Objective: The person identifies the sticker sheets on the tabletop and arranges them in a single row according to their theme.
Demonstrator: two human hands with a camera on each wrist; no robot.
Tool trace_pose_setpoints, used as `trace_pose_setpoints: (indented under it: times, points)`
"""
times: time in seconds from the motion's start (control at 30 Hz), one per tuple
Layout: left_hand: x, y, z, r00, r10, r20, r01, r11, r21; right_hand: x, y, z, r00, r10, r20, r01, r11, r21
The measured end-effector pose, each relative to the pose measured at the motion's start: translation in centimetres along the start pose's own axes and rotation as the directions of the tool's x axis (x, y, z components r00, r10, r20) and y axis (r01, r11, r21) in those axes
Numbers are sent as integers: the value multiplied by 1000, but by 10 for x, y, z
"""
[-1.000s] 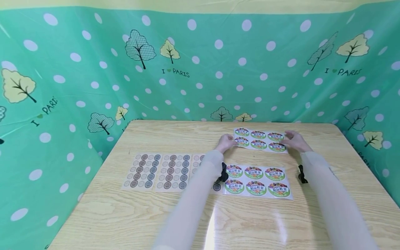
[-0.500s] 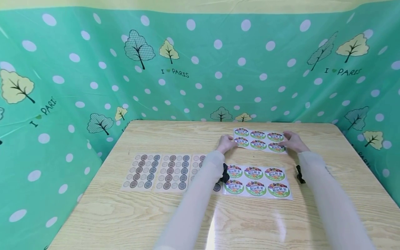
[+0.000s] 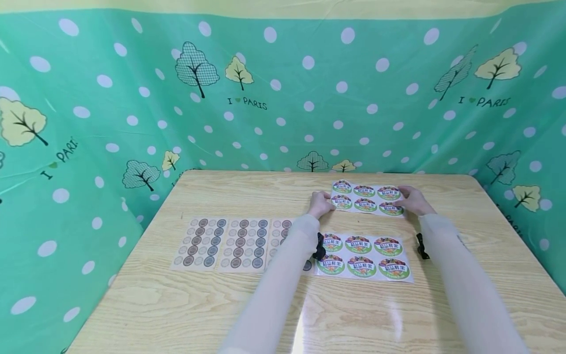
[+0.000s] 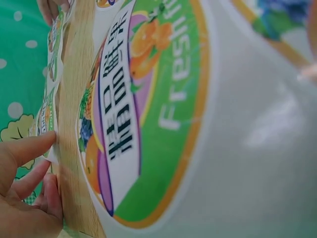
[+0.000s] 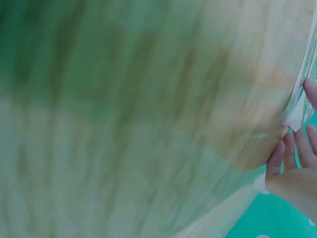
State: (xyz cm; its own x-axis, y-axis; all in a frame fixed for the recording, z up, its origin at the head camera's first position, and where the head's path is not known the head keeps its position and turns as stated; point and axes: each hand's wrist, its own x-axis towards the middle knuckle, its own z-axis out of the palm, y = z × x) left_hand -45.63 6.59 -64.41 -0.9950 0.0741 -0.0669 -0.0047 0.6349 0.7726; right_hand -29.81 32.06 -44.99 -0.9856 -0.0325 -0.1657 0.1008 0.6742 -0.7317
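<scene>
At the back of the table lies a white sheet of round fruit stickers (image 3: 365,197), printed in green, purple and orange. My left hand (image 3: 319,204) pinches its left edge, and my right hand (image 3: 414,200) pinches the right edge. Seen from the left wrist, the thumb of the left hand (image 4: 25,183) is against the sheet's corner, with the other fingers curled below. From the right wrist, the right hand (image 5: 294,183) has its thumb on the sheet's edge; a corner curls up there. A second, similar fruit sticker sheet (image 3: 369,255) lies flat nearer me, partly under my left wrist.
Left of the near fruit sheet, three sheets of small brown and grey round stickers (image 3: 240,246) lie in a row; my left sleeve (image 3: 283,280) covers part of the third. The wooden table (image 3: 146,295) ends at a green patterned curtain (image 3: 283,98).
Both hands keep their hold on the far sheet. The right hand has shifted slightly left, the left hand slightly right. The other sheets stay where they were.
</scene>
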Motion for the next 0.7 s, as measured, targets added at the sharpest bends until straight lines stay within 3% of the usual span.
trace_pose_setpoints:
  times: [0.03, 0.2, 0.27, 0.3, 0.47, 0.5, 0.53, 0.7]
  points:
    - [-8, 8, -6, 1000, -2, 0, 2, 1000, 3, 0, 0, 0, 1000, 2, -1, -2, 1000, 3]
    - [-80, 73, -63, 995, -73, 63, 73, 997, 0, 2, 0, 1, 1000, 20, 5, -20, 1000, 14]
    - [-90, 81, -72, 995, -62, 75, 63, 998, -6, 3, 0, 2, 1000, 28, 4, -28, 999, 20]
    - [-85, 75, -72, 995, -44, 90, 47, 998, -34, 4, 0, 2, 999, 32, 3, -32, 999, 18]
    - [-49, 35, -35, 998, 62, -7, -62, 998, -22, 4, -2, 4, 997, 73, -9, -73, 997, 34]
    - [-44, 33, -33, 999, 30, 16, -29, 999, -30, 4, -2, 5, 996, 85, -15, -84, 996, 40]
    - [-40, 29, -27, 999, 35, -1, -35, 999, -37, 3, -2, 5, 995, 93, -23, -92, 995, 43]
    - [-39, 34, -32, 997, -28, 76, 36, 993, -109, 0, -5, 4, 991, 104, -84, -101, 994, 35]
